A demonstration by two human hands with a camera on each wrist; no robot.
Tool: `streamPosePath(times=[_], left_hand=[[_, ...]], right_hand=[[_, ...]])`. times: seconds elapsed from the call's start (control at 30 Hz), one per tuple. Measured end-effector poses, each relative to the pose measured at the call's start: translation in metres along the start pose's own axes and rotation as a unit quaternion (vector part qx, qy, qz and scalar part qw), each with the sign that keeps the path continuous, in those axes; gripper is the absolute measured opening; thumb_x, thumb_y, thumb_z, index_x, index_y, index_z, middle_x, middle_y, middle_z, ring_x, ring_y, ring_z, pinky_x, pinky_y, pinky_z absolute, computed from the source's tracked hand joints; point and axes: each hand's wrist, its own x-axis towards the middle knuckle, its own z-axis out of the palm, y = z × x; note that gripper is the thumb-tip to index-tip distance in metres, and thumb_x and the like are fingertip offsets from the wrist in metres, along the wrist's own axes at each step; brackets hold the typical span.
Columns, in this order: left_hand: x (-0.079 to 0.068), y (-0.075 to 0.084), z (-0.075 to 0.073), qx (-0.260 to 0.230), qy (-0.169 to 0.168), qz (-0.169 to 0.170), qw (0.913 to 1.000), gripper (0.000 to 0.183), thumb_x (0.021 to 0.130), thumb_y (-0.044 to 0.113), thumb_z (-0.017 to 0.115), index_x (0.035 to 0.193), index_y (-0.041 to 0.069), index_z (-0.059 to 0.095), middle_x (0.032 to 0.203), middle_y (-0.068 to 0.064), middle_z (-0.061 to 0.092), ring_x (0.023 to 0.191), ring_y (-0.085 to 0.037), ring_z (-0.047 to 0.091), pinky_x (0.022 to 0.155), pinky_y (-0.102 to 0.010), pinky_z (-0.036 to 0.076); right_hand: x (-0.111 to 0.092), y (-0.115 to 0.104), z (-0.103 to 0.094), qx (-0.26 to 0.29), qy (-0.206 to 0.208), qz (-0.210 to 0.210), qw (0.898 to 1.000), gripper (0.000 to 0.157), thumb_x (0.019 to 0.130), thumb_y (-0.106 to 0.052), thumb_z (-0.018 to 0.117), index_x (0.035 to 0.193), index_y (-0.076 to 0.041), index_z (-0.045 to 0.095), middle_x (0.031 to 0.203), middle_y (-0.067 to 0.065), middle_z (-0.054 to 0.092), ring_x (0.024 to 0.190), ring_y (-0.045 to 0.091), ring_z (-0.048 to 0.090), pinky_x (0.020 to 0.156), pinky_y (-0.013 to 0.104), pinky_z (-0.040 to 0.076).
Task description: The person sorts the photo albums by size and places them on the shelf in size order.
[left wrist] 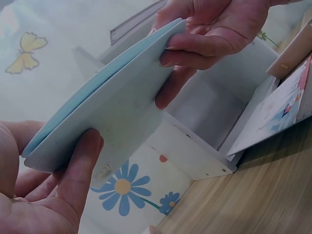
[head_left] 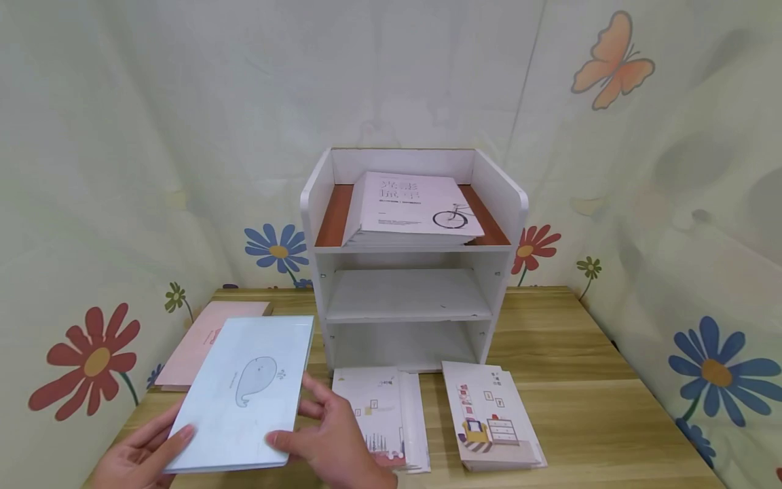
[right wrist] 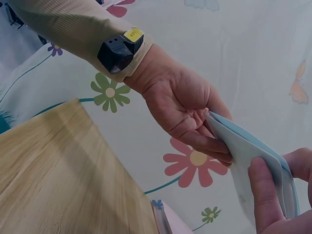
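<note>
Both hands hold a small stack of light blue notebooks [head_left: 235, 394] with a whale drawing on the cover, raised over the table's left side. My left hand [head_left: 143, 451] grips the lower left corner, thumb on the cover and fingers underneath. On the right edge, my right hand [head_left: 332, 431] pinches with its thumb on top and fingers beneath. Seen from the side in the left wrist view, the notebooks [left wrist: 112, 97] bow slightly, with a narrow gap between their layers. Behind them lies a pink notebook [head_left: 201, 339], partly covered in the head view.
A white shelf [head_left: 409, 319] stands mid-table, pale pink books [head_left: 415, 207] with a bicycle on its top level. Before it lie notebooks with a skyline print [head_left: 379, 407] and, further right, notebooks with a furniture print [head_left: 491, 421]. Flower-printed cloth [head_left: 690, 204] surrounds the wooden table [head_left: 586, 387].
</note>
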Motion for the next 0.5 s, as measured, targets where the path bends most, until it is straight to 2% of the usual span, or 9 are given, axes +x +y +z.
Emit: streamPosePath(times=[0.13, 0.27, 0.37, 0.5], left_hand=[[-0.003, 0.001, -0.001, 0.016, 0.008, -0.009, 0.9998, 0.094, 0.088, 0.053, 0.076, 0.16, 0.014, 0.029, 0.098, 0.026, 0.071, 0.085, -0.014, 0.075, 0.063, -0.029, 0.06], [-0.004, 0.002, -0.002, 0.027, -0.004, -0.014, 0.9995, 0.097, 0.088, 0.055, 0.076, 0.161, 0.013, 0.026, 0.105, 0.017, 0.075, 0.087, -0.015, 0.075, 0.073, -0.029, 0.063], [-0.005, 0.001, -0.003, 0.013, -0.01, -0.018, 0.9997, 0.097, 0.088, 0.053, 0.077, 0.161, 0.015, 0.025, 0.106, 0.016, 0.075, 0.089, -0.014, 0.076, 0.079, -0.029, 0.064], [-0.008, 0.001, -0.001, -0.021, -0.005, -0.022, 0.9995, 0.096, 0.086, 0.051, 0.08, 0.159, 0.02, 0.027, 0.102, 0.022, 0.073, 0.09, -0.012, 0.076, 0.083, -0.03, 0.064]], right_hand=[[-0.005, -0.003, 0.001, 0.009, -0.002, 0.006, 1.0, 0.083, 0.077, 0.015, 0.078, 0.149, -0.016, 0.052, 0.117, 0.013, 0.074, 0.087, 0.033, 0.077, 0.072, 0.037, 0.065], [-0.009, -0.005, -0.001, 0.013, -0.016, 0.006, 1.0, 0.083, 0.079, 0.013, 0.079, 0.151, -0.015, 0.049, 0.118, 0.014, 0.074, 0.088, 0.032, 0.077, 0.07, 0.037, 0.065], [-0.012, -0.006, -0.003, 0.02, -0.03, 0.006, 0.999, 0.083, 0.081, 0.011, 0.079, 0.153, -0.014, 0.047, 0.12, 0.014, 0.074, 0.089, 0.031, 0.076, 0.07, 0.038, 0.065], [-0.016, -0.008, -0.004, 0.028, -0.037, 0.008, 0.999, 0.085, 0.082, 0.008, 0.08, 0.155, -0.013, 0.043, 0.122, 0.015, 0.074, 0.089, 0.03, 0.076, 0.071, 0.038, 0.065]])
